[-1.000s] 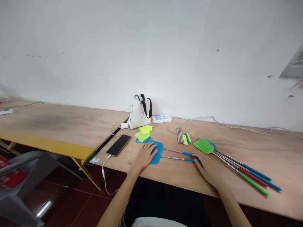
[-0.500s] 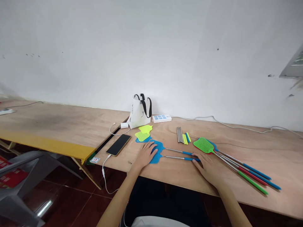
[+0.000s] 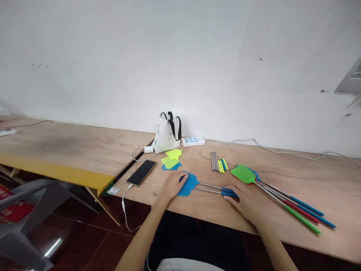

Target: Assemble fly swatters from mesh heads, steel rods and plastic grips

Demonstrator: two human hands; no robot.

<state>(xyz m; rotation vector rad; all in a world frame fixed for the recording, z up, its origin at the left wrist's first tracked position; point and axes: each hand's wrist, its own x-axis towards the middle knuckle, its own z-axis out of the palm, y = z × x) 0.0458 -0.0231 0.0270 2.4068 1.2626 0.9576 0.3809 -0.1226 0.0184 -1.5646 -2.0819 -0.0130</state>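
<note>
Two blue fly swatters lie side by side before me, the upper one overlapping the lower one at their mesh heads. My left hand is curled over the left edge of the heads, thumb toward the mesh. Around the two blue handle ends, my right hand is closed, hiding their tips. To its right lies a stack of fly swatters with a green one on top and red and blue ones under it, handles pointing lower right.
Loose yellow swatter heads and a blue one lie beyond my left hand. Metal tubes and short yellow and blue grips sit mid-table. A phone, white bag and power strip are also there.
The upper blue swatter has come down toward me against the lower one, so their heads overlap and handles meet. My right hand has shifted slightly left and closed around both handles.
</note>
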